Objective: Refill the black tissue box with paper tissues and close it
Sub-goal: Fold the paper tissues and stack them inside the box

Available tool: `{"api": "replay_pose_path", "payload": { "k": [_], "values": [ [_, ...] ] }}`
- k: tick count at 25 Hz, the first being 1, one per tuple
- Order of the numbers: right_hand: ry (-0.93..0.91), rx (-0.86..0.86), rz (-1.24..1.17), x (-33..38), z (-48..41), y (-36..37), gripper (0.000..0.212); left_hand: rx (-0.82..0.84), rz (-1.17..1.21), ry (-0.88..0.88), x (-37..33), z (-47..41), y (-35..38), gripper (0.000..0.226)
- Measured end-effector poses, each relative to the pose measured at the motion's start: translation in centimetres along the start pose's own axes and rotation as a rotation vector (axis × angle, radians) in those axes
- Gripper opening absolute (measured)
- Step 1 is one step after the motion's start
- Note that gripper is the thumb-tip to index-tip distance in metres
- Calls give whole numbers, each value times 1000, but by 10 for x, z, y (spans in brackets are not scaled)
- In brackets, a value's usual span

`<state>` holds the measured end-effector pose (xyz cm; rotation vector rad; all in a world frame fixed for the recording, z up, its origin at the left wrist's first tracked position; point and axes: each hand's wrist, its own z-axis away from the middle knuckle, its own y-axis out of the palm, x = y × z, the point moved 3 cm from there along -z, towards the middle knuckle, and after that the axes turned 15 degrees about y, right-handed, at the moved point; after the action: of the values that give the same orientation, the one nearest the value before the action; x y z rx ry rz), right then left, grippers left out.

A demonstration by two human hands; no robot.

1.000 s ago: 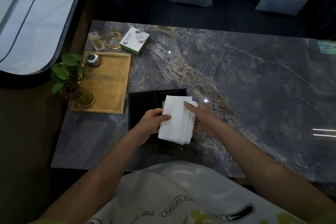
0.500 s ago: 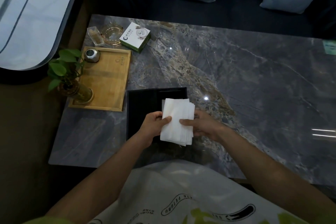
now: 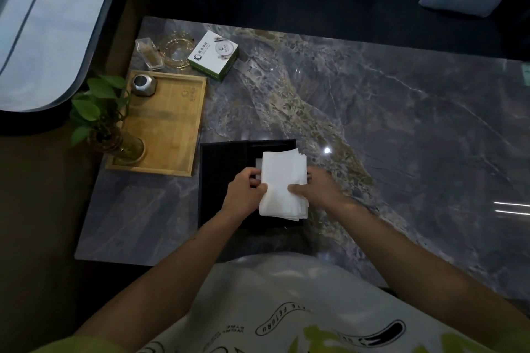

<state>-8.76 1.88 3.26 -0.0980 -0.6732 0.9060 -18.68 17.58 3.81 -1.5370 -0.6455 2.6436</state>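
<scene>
Left grip (image 3: 243,195) and right grip (image 3: 319,189) pinch tissues (image 3: 282,175).

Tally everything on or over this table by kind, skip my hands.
boxes: 2 (black box, green-white box)
tissue stack: 1
tray: 1
plant: 1
tin: 1
ashtray: 1
clear case: 1
total: 8

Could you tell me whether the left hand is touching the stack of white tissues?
Touching. The head view shows the left hand pinching the left edge of the tissue stack, with its thumb lying on the top sheet.
</scene>
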Motion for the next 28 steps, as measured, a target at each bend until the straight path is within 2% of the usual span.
{"api": "replay_pose_path", "payload": {
  "k": [2,4,6,9,14,21,24,28],
  "values": [
    [-36,-50,98,5,-6,3,40,-54,-93,74,-7,-1,0,44],
    [-43,-115,189,10,-10,9,36,-45,-188,157,-7,-4,4,37],
    [-75,-175,295,12,-14,13,27,17,-243,154,-2,-7,10,26],
    [-129,-273,481,17,-12,15,21,90,-253,96,3,-9,15,31],
    [-204,-336,696,22,-18,21,43,178,-327,66,4,-16,20,43],
    [-332,-425,1087,23,-17,25,72,322,-402,24,4,-24,30,42],
    [-399,-422,1180,18,-20,28,80,382,-456,30,7,-26,33,46],
    [-425,-505,1245,5,-17,28,89,412,-510,83,8,-27,35,47]
  ]
}}
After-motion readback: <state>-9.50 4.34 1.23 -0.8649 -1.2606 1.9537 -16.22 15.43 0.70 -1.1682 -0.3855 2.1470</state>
